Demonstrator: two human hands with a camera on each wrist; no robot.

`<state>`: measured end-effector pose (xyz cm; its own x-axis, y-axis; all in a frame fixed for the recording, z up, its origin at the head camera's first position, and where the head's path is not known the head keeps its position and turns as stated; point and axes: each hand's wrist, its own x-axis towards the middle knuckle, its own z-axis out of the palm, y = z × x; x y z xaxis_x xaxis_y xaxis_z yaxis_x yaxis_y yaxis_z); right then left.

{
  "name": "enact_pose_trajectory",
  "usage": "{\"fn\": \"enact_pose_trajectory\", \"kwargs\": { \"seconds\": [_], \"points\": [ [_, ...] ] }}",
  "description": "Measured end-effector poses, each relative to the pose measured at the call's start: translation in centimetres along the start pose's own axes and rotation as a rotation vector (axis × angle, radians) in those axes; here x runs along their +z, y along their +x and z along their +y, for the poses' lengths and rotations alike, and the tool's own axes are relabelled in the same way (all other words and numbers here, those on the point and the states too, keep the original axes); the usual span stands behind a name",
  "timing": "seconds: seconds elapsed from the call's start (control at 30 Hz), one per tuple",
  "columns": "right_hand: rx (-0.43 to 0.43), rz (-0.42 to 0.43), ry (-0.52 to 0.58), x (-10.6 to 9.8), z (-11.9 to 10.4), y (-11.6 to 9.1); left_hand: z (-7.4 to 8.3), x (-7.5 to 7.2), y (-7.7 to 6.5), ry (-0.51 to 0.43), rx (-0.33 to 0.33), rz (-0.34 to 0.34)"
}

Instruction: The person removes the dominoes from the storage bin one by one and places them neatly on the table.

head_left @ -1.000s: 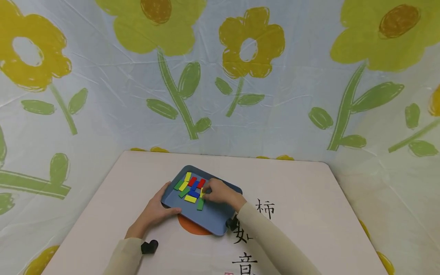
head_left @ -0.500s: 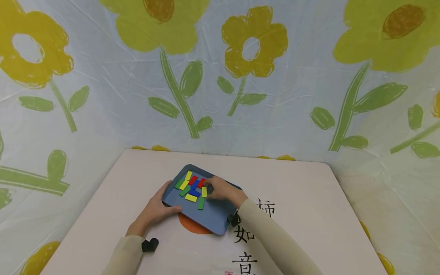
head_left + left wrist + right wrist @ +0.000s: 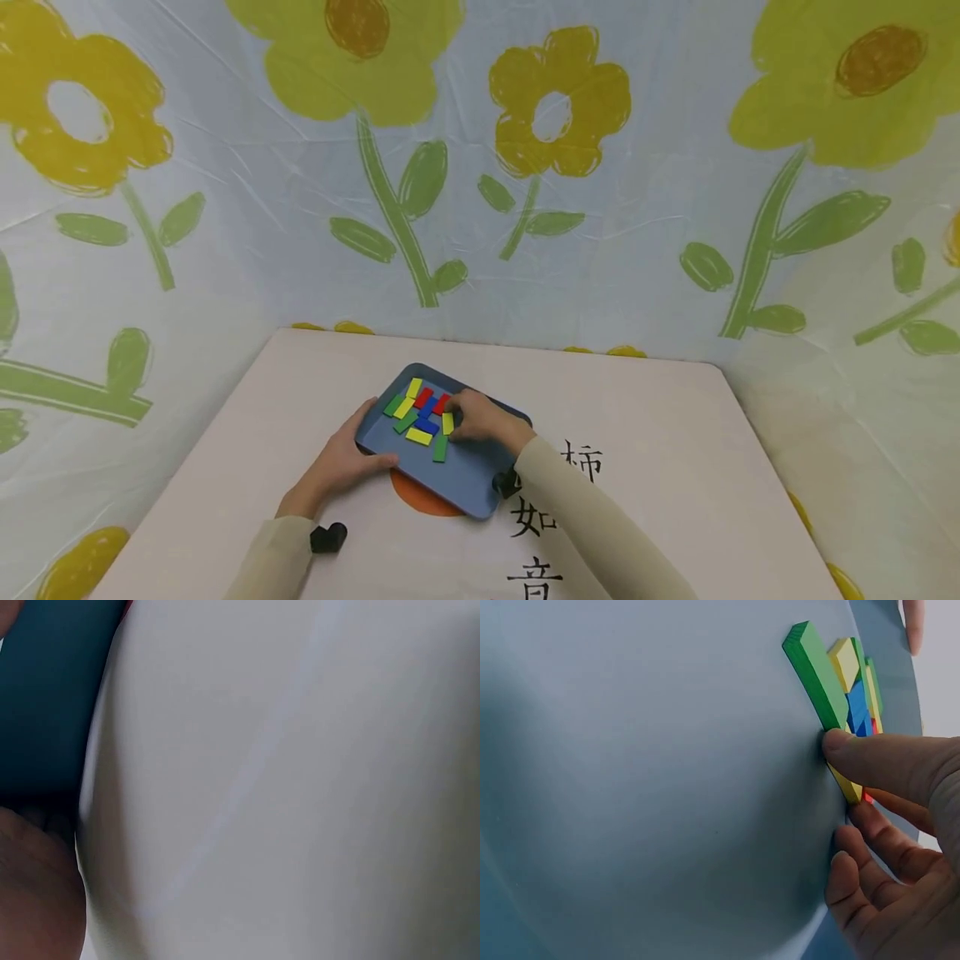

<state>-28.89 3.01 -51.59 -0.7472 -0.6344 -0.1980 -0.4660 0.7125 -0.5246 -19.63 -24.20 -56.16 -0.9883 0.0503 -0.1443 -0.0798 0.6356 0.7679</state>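
Observation:
My left hand point(image 3: 339, 460) holds the left corner of a blue-grey tray point(image 3: 467, 482), thumb along the near rim and fingers along the left side. In the tray lie several flat rectangular wooden blocks, yellow, green, red and blue, many touching. My right hand point(image 3: 486, 420) reaches over the tray and pinches a yellow block point(image 3: 447, 423) between thumb and fingers. That yellow block point(image 3: 844, 784) sits end to end with a green block point(image 3: 817, 679) in the right wrist view. In the left wrist view the tray's side point(image 3: 45, 697) shows beside part of the hand.
The tray rests at an angle on a pale table mat point(image 3: 637, 467) with black characters point(image 3: 536, 577) and an orange patch point(image 3: 420, 497). A flower-printed cloth point(image 3: 645, 275) rises behind the table and at both sides. A dark wrist device point(image 3: 328, 537) is on each sleeve.
My right hand has shifted the yellow block slightly rightward and turned it, so it now lines up with the green block. My left hand stays on the tray.

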Motion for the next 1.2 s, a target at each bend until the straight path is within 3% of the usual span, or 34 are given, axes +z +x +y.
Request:
{"fn": "enact_pose_trajectory", "kwargs": {
  "seconds": [0.33,0.63,1.0,1.2],
  "points": [
    [0.028,-0.005,0.025,-0.4,0.0,-0.5,0.3,0.0,0.2,0.009,-0.001,-0.001],
    [0.022,0.021,0.111,-2.7,0.6,-2.0,-0.2,0.0,0.1,0.005,0.007,0.005],
    [0.055,0.111,0.233,-6.7,5.1,-4.5,-0.3,0.0,0.2,-0.011,0.024,0.003],
    [0.083,0.146,0.219,-7.7,8.0,-6.7,-0.5,0.1,0.2,-0.014,0.028,-0.002]
  ]
}}
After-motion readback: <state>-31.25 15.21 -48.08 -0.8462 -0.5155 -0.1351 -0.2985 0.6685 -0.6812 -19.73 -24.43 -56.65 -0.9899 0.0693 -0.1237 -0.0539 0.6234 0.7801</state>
